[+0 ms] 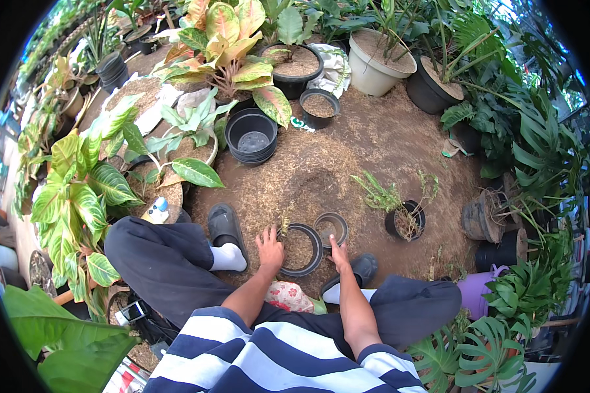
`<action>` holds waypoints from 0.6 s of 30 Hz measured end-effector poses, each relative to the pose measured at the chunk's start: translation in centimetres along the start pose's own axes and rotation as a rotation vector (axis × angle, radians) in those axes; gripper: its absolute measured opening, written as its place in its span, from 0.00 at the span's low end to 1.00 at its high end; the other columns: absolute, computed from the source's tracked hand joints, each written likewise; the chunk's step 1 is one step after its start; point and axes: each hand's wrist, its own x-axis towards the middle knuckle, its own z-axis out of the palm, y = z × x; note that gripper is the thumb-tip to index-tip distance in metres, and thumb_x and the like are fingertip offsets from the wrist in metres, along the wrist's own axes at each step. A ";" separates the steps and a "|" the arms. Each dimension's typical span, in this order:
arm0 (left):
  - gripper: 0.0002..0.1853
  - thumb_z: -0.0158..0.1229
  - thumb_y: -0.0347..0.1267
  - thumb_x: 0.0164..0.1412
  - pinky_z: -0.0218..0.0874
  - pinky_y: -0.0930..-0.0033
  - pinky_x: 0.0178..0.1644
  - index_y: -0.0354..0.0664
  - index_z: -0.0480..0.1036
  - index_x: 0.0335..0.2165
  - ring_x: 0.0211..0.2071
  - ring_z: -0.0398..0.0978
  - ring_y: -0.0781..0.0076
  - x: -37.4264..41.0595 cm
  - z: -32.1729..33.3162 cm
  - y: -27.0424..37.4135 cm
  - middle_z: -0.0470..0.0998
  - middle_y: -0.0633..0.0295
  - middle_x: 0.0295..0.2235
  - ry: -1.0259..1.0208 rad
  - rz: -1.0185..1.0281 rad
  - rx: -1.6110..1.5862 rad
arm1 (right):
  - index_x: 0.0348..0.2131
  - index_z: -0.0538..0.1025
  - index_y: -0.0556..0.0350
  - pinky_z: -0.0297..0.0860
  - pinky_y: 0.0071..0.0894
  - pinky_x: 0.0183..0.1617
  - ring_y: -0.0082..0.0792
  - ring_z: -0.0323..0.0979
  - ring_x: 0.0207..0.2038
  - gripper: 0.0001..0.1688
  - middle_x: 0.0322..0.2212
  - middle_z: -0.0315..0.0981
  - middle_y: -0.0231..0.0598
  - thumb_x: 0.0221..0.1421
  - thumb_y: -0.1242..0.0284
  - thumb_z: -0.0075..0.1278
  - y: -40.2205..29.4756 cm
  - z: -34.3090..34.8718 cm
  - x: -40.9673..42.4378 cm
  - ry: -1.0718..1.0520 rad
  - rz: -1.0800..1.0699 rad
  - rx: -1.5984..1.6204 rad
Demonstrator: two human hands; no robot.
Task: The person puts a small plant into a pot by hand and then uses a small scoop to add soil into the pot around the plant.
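Note:
Between my feet on the ground is a black plastic pot filled with a dry, brown, husk-like growing mix. My left hand rests at its left rim with the fingers spread; whether they grip the rim is hidden. A thin yellowish plant sprig rises right beside those fingertips. With the thumb over the rim, my right hand grips a smaller dark plastic pot, which has some mix inside. The small pot sits close against the larger one's upper right side.
A fern in a small black pot stands to the right. Nested black pots and a mix-filled pot are ahead. Potted foliage plants crowd the left, a white pot the back. A purple bucket sits beside my right knee.

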 end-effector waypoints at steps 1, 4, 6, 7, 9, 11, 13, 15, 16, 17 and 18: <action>0.16 0.51 0.34 0.55 0.42 0.42 0.63 0.36 0.79 0.36 0.64 0.48 0.58 -0.1 0.1 0.1 0.54 0.60 0.63 0.012 0.017 0.019 | 0.64 0.51 0.39 0.60 0.58 0.58 0.45 0.55 0.62 0.45 0.61 0.54 0.41 0.57 0.44 0.47 -0.3 0.0 -0.1 -0.019 0.004 0.022; 0.15 0.50 0.33 0.56 0.41 0.40 0.63 0.36 0.79 0.36 0.66 0.45 0.57 -0.2 -0.1 0.9 0.49 0.60 0.65 0.003 0.052 0.051 | 0.66 0.48 0.36 0.58 0.59 0.59 0.46 0.50 0.64 0.45 0.63 0.50 0.43 0.58 0.43 0.44 -1.5 -0.2 -0.2 -0.056 -0.006 0.099; 0.15 0.50 0.33 0.56 0.41 0.39 0.63 0.36 0.79 0.35 0.66 0.44 0.56 0.0 -0.7 1.5 0.47 0.60 0.66 -0.069 0.049 0.050 | 0.66 0.46 0.35 0.57 0.60 0.60 0.48 0.46 0.66 0.45 0.64 0.47 0.43 0.59 0.43 0.42 -2.1 0.2 -0.2 -0.062 -0.037 0.166; 0.15 0.50 0.33 0.56 0.41 0.39 0.63 0.36 0.79 0.35 0.66 0.44 0.56 0.0 -0.9 1.7 0.47 0.60 0.66 -0.072 0.051 0.031 | 0.66 0.46 0.35 0.56 0.60 0.61 0.50 0.45 0.65 0.44 0.64 0.45 0.43 0.60 0.44 0.42 -2.3 0.2 -0.2 -0.074 -0.048 0.189; 0.14 0.50 0.33 0.56 0.42 0.39 0.63 0.37 0.79 0.35 0.66 0.45 0.56 0.0 -1.2 1.5 0.48 0.59 0.66 -0.077 0.052 -0.004 | 0.67 0.45 0.34 0.55 0.61 0.61 0.54 0.44 0.65 0.44 0.65 0.43 0.43 0.61 0.46 0.42 -2.9 0.4 -0.3 -0.104 -0.069 0.237; 0.14 0.51 0.33 0.55 0.42 0.38 0.63 0.37 0.80 0.33 0.65 0.46 0.56 0.0 0.0 1.1 0.49 0.59 0.66 -0.018 0.067 -0.009 | 0.67 0.45 0.34 0.56 0.60 0.61 0.56 0.45 0.65 0.43 0.65 0.43 0.43 0.61 0.47 0.42 -3.4 0.7 -0.7 -0.094 -0.078 0.283; 0.12 0.53 0.34 0.54 0.42 0.39 0.62 0.39 0.81 0.30 0.65 0.47 0.56 0.0 0.7 0.8 0.49 0.58 0.65 0.029 0.075 0.011 | 0.67 0.45 0.34 0.56 0.60 0.61 0.58 0.46 0.64 0.43 0.64 0.44 0.44 0.61 0.49 0.44 -4.0 1.0 -1.3 -0.104 -0.083 0.328; 0.11 0.56 0.36 0.53 0.42 0.40 0.62 0.42 0.82 0.26 0.65 0.48 0.56 0.1 1.3 0.6 0.50 0.57 0.65 0.063 0.085 0.050 | 0.67 0.45 0.34 0.56 0.59 0.61 0.57 0.48 0.63 0.44 0.63 0.46 0.46 0.60 0.50 0.47 -4.3 1.0 -1.7 -0.124 -0.086 0.373; 0.11 0.56 0.36 0.53 0.42 0.40 0.62 0.42 0.82 0.26 0.65 0.48 0.56 0.1 1.6 0.5 0.51 0.57 0.65 0.085 0.085 0.050 | 0.66 0.46 0.35 0.57 0.59 0.60 0.57 0.50 0.62 0.45 0.63 0.47 0.46 0.59 0.51 0.48 -4.4 1.0 -1.7 -0.117 -0.089 0.381; 0.11 0.56 0.35 0.53 0.42 0.40 0.62 0.42 0.82 0.26 0.65 0.48 0.56 0.1 1.9 0.4 0.51 0.56 0.65 0.107 0.085 0.050 | 0.66 0.47 0.35 0.58 0.58 0.60 0.56 0.52 0.61 0.45 0.62 0.48 0.46 0.58 0.51 0.50 -4.4 1.0 -1.8 -0.111 -0.092 0.390; 0.11 0.56 0.35 0.53 0.42 0.40 0.61 0.42 0.81 0.26 0.64 0.48 0.56 0.1 1.9 0.4 0.51 0.56 0.65 0.129 0.088 0.048 | 0.66 0.47 0.36 0.59 0.58 0.59 0.56 0.54 0.61 0.46 0.62 0.49 0.46 0.57 0.52 0.51 -4.2 0.9 -1.6 -0.102 -0.095 0.399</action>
